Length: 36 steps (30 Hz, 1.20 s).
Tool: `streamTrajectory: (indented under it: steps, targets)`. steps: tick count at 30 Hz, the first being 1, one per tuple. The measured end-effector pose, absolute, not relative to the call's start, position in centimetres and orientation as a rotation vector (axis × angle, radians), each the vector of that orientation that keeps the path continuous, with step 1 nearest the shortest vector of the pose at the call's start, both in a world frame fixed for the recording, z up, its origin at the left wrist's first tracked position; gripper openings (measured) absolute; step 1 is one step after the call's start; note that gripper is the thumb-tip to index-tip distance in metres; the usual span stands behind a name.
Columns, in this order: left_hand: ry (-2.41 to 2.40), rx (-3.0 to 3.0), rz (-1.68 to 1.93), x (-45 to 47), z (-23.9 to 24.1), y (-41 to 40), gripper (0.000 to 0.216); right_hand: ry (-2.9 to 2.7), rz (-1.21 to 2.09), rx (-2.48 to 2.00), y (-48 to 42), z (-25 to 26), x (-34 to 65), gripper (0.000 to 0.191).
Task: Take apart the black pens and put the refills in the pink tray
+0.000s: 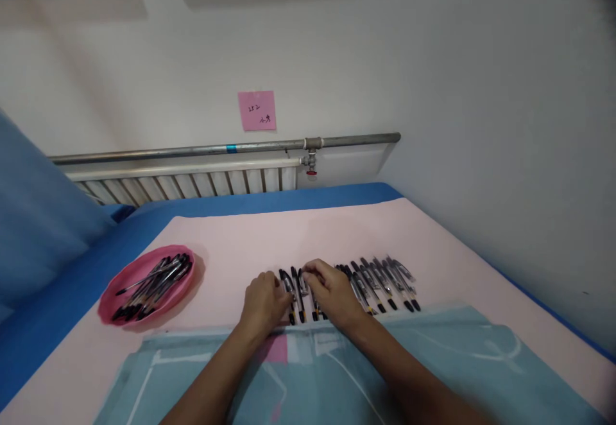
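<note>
Several black-capped pens lie side by side in a row on the pink sheet, their tips toward me. At the left end of the row my left hand is closed, with thumb and fingertips on a pen. Just right of it lies another pen, between my two hands. My right hand reaches in with its fingers curled in a pinch at the cap end of a pen; its palm hides part of the row.
A pink oval basket holding more pens stands at the left. A teal cloth with white lines lies at the front edge. Behind the blue bed edge are a radiator and a pipe. A wall rises at the right.
</note>
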<state>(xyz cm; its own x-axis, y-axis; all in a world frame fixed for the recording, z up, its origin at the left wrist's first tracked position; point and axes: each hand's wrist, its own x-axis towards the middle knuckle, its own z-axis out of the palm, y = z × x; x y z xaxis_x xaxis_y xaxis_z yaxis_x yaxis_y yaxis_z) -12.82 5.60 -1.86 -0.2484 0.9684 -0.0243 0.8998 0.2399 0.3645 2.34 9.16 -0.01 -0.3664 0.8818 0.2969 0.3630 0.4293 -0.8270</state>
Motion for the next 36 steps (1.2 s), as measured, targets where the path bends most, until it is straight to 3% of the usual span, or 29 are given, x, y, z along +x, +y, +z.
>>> streamTrajectory:
  steps: [14, 20, 27, 36]
  targets:
    - [2.294, 1.623, 0.248, -13.2, -0.8, 5.5, 0.022, -1.953, 0.88, -1.055, 9.2, -0.2, 2.3, 0.013]
    - [2.205, 1.56, 0.53, -15.2, -0.6, 4.8, 0.019, -1.967, 0.992, -1.038, 8.7, -0.1, 2.0, 0.016]
    - [1.599, 1.602, 1.006, -11.9, -0.5, 4.0, 0.016, -1.943, 1.03, -1.005, 8.2, 0.4, 1.9, 0.024]
    - [2.137, 1.549, 0.527, -12.7, -2.0, 4.8, 0.019, -1.818, 1.009, -0.994, 8.8, 2.0, 3.8, 0.024]
